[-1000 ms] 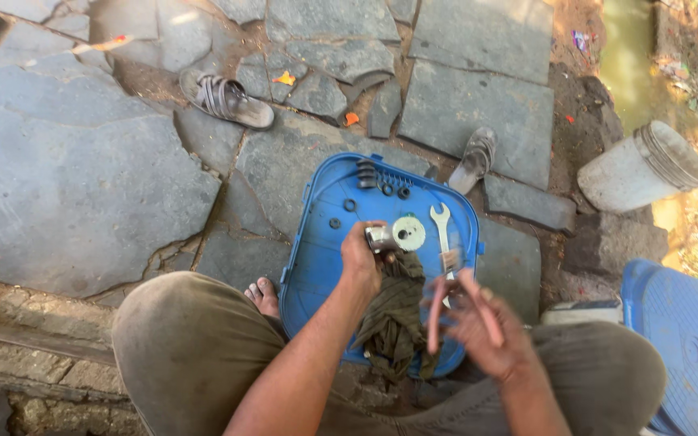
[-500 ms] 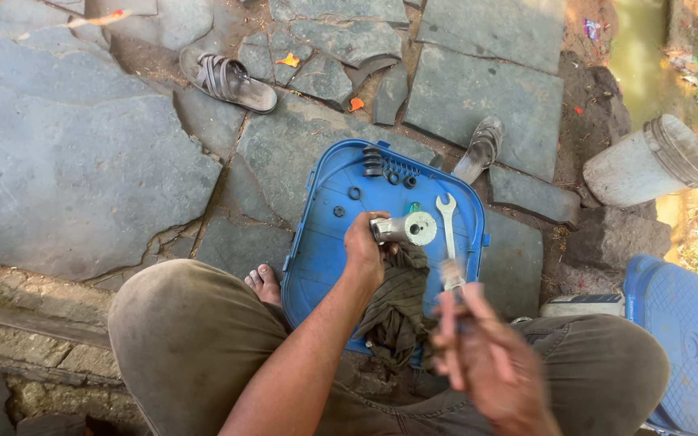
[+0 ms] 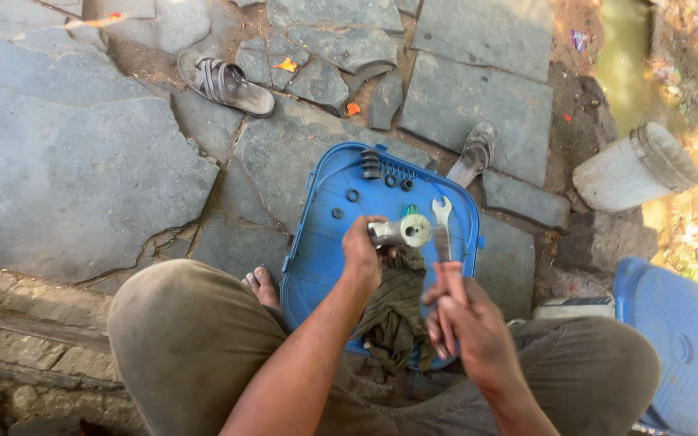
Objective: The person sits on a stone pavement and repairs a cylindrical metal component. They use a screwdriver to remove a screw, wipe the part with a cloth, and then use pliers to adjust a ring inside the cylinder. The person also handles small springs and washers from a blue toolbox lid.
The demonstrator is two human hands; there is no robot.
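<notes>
One metal fitting [image 3: 397,232], axis pointing right, is clenched in the left hand [image 3: 363,252] over the lid [image 3: 325,242]; right hand [image 3: 462,319] pinches a wrench [image 3: 443,230].

A short silver metal cylinder [image 3: 397,232] is lying sideways over the blue tray's middle, its round end facing right.

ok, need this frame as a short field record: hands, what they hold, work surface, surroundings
left hand: grips a metal cylindrical part over the tray
right hand: closed on a slim reddish tool, mostly hidden by the hand
work surface: blue plastic tray on stone paving
on tray: spanner, dark cloth, small black rings
surroundings: two sandals, white bucket tipped on its side
</notes>
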